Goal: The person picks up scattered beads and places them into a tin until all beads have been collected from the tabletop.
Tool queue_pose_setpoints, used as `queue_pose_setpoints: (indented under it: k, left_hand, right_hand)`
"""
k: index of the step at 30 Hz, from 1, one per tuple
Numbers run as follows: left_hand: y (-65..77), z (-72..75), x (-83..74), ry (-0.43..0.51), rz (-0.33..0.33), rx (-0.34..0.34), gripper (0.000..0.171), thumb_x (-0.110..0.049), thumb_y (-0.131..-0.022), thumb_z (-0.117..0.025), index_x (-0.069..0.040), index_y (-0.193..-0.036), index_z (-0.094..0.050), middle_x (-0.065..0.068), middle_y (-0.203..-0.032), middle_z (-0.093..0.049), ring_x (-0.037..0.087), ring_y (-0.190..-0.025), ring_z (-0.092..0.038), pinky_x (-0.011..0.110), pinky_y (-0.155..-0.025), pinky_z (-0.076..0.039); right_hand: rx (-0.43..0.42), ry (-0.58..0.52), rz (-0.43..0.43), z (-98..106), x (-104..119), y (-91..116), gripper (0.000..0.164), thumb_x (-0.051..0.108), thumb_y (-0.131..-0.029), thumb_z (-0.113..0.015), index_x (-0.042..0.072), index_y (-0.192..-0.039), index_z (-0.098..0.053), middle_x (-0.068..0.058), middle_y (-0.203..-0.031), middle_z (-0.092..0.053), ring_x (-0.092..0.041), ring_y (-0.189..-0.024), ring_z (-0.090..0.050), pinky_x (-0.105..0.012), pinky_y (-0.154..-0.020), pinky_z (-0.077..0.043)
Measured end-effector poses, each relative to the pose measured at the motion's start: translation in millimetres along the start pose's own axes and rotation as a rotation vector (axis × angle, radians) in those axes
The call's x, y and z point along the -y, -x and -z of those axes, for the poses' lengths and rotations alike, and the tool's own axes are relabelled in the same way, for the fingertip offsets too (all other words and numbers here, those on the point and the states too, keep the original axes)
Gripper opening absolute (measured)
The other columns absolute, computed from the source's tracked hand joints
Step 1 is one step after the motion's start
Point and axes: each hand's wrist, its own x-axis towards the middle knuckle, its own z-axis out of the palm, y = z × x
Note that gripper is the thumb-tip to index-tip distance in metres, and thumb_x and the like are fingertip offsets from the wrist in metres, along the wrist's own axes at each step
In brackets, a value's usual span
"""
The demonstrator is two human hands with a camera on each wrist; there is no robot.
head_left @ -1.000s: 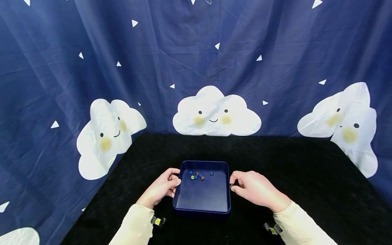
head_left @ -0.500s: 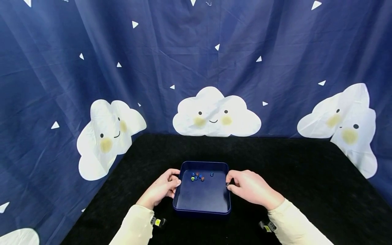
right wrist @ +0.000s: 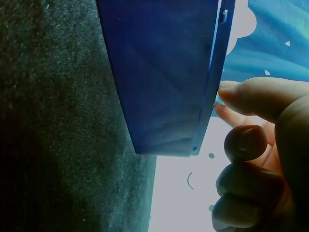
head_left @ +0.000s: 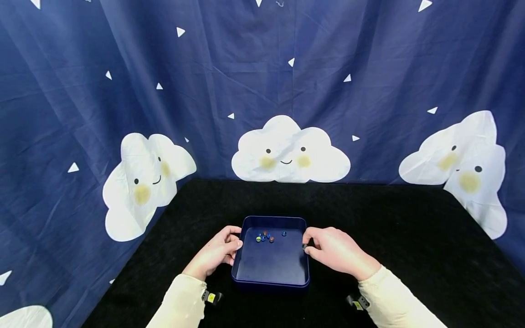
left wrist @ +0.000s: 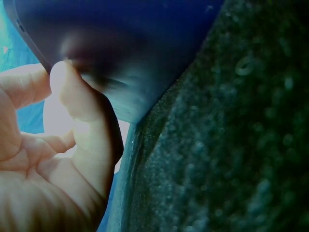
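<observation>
A square dark blue box (head_left: 270, 264) with a low wall and open top sits on the black cloth. Several small glass marbles (head_left: 263, 238), blue, orange-brown and yellow-green, lie in its far left part, and one blue marble lies apart to their right. My left hand (head_left: 215, 253) holds the box's left wall; in the left wrist view the thumb (left wrist: 79, 101) presses the outer side and the index finger reaches the rim. Between thumb and index finger, my right hand (head_left: 338, 253) pinches a dark marble (head_left: 304, 246) at the right rim. Its other fingers (right wrist: 246, 142) are curled.
Black cloth (head_left: 369, 218) covers the table around the box. Behind it hangs a dark blue curtain (head_left: 229, 82) with white clouds and triangles. A small black device (head_left: 211, 297) is strapped at each wrist.
My right hand has moved left with the dark marble, from just outside the box to its right rim, then stayed. One blue marble in the box has rolled right toward the group.
</observation>
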Motion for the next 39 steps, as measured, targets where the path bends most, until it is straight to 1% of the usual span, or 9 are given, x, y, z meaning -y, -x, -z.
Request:
queue_pose_setpoints:
  k: [10,15,21,26,32,39]
  left_hand:
    - [1.4,-0.6,-1.2,0.003,-0.003,0.004,0.05,-0.01,-0.096,-0.063,0.001,-0.14,-0.042,0.01,-0.092,-0.055,0.015,-0.066,-0.051,0.025,-0.051,-0.05]
    - [1.8,-0.7,-2.5,0.008,-0.005,0.007,0.05,-0.011,-0.097,-0.063,0.001,-0.14,-0.042,0.01,-0.092,-0.056,0.015,-0.065,-0.051,0.026,-0.051,-0.05]
    - [1.5,-0.7,-2.8,0.005,-0.004,0.005,0.049,-0.011,-0.097,-0.063,0.001,-0.139,-0.042,0.01,-0.092,-0.056,0.015,-0.065,-0.052,0.026,-0.051,-0.051]
    - [1.5,-0.2,-3.0,0.004,-0.003,0.005,0.049,-0.011,-0.097,-0.063,0.001,-0.139,-0.042,0.011,-0.092,-0.056,0.015,-0.066,-0.052,0.026,-0.051,-0.051]
    - [-0.3,0.6,-2.6,0.008,-0.011,0.014,0.05,-0.012,-0.097,-0.064,0.002,-0.139,-0.042,0.013,-0.093,-0.057,0.014,-0.065,-0.052,0.026,-0.051,-0.051]
    - [-0.7,0.9,-0.8,0.008,-0.004,0.01,0.049,-0.013,-0.097,-0.063,0.001,-0.139,-0.043,0.012,-0.093,-0.057,0.014,-0.065,-0.053,0.025,-0.052,-0.051]
  right_hand:
    - [0.015,-0.006,-0.023,3,1,1,0.014,0.025,-0.088,-0.077,0.03,-0.094,-0.065,0.017,-0.063,-0.047,-0.001,-0.054,-0.043,-0.025,-0.053,-0.041]
    - [0.011,-0.01,-0.017,6,-4,6,0.015,0.025,-0.088,-0.076,0.031,-0.093,-0.064,0.017,-0.062,-0.046,0.0,-0.054,-0.043,-0.025,-0.053,-0.041]
    - [0.005,-0.008,-0.011,10,-19,18,0.015,0.024,-0.087,-0.076,0.03,-0.094,-0.065,0.018,-0.062,-0.046,0.0,-0.052,-0.043,-0.024,-0.053,-0.04]
    - [0.005,-0.004,-0.056,20,-34,30,0.014,0.025,-0.087,-0.076,0.029,-0.095,-0.065,0.018,-0.062,-0.046,0.0,-0.051,-0.043,-0.025,-0.052,-0.04]
    - [0.038,-0.001,-0.137,29,-53,44,0.014,0.024,-0.088,-0.076,0.028,-0.097,-0.066,0.015,-0.062,-0.047,-0.002,-0.049,-0.045,-0.026,-0.051,-0.04]
    - [0.057,0.034,-0.141,34,-73,64,0.017,0.025,-0.085,-0.077,0.028,-0.097,-0.065,0.017,-0.063,-0.046,0.0,-0.054,-0.043,-0.026,-0.054,-0.039]
